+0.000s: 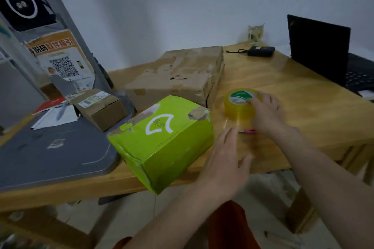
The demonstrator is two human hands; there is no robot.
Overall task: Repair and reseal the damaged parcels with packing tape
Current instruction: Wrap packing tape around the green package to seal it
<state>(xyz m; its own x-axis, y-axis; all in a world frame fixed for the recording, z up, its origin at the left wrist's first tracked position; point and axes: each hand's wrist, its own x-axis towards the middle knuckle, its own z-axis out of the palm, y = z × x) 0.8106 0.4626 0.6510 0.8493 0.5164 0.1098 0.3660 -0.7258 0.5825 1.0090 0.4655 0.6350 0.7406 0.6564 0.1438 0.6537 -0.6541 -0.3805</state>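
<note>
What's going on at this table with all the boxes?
A person is getting ready to tape up worn parcels. The right hand rests on a roll of yellowish packing tape lying flat on the wooden table, fingers curled over its rim. The left hand is open and hovers just right of the green box, whose corners are scuffed. A larger battered cardboard box and a small brown box wait behind. No tape appears on the green box yet.

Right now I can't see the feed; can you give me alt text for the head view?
The right hand grips a yellow tape roll on a wooden table, while the left hand hovers open beside a scuffed green box. Behind it lie a large worn cardboard box and a small one.
</note>
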